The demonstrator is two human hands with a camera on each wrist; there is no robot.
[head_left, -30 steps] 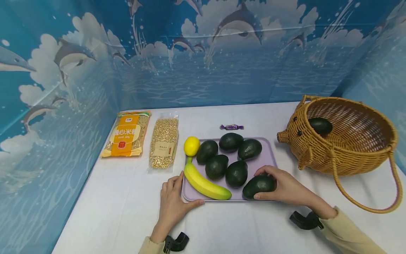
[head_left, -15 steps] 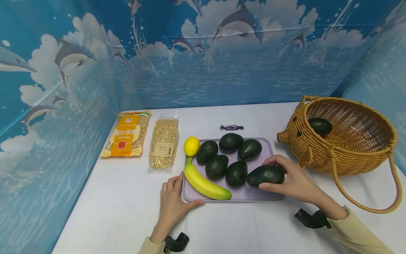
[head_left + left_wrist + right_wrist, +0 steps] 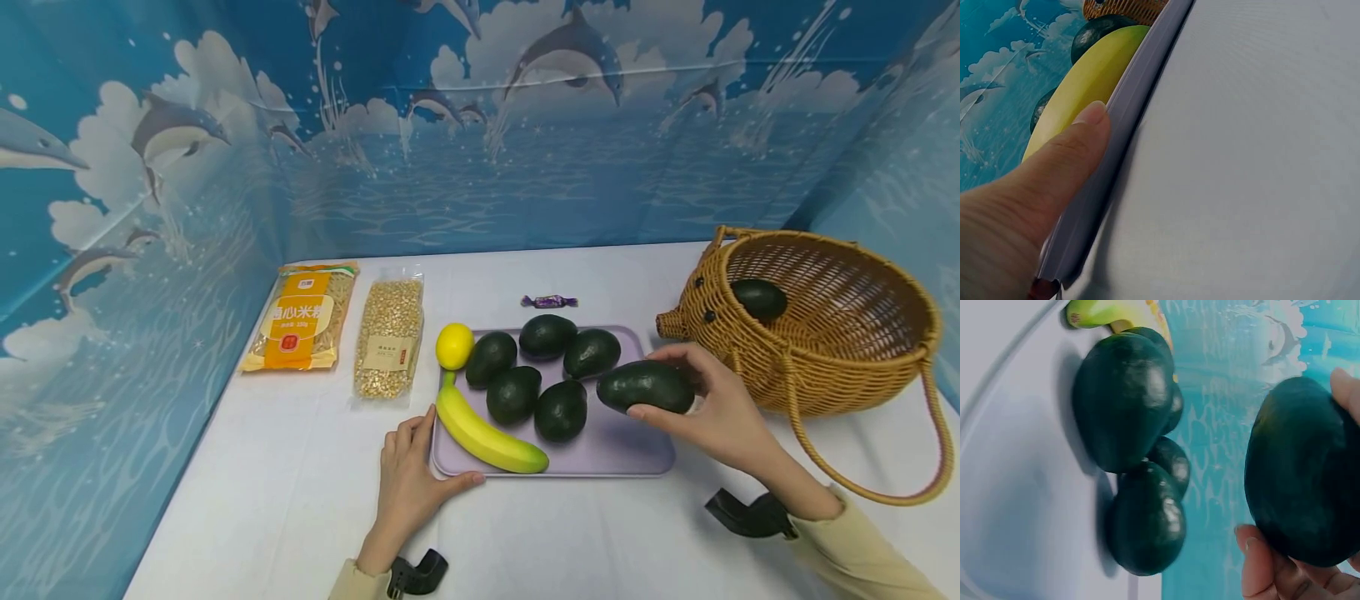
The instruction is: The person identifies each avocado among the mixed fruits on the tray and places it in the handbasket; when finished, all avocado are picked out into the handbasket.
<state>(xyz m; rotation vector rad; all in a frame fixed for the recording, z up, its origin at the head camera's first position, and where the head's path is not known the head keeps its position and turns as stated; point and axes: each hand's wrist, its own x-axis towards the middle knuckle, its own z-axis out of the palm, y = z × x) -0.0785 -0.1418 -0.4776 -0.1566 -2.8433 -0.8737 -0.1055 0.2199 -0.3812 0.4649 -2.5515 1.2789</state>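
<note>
My right hand (image 3: 726, 412) grips a dark green avocado (image 3: 647, 387) between thumb and fingers, raised above the right part of the lilac tray (image 3: 626, 454). In the right wrist view, that avocado (image 3: 1304, 472) is well apart from those below. My left hand (image 3: 411, 479) rests at the tray's front left corner. Its thumb (image 3: 1079, 140) lies straight on the rim in the left wrist view. Along the tray's left side lies a yellow banana (image 3: 483, 433), with a lemon (image 3: 454, 347) at its stem end. Several avocados (image 3: 561, 411) sit in the tray's middle and back.
A pig-shaped wicker basket (image 3: 825, 383) stands at the right, one avocado (image 3: 759, 298) inside and its handle (image 3: 900, 497) hanging forward. A purple wrapped candy (image 3: 550, 301) lies behind the tray. Two grain bags, one orange-labelled (image 3: 300, 317) and one clear (image 3: 388, 337), lie at the left.
My right hand has lifted the avocado from the tray's front right and carried it up, back and to the right. The left hand stays in place.
</note>
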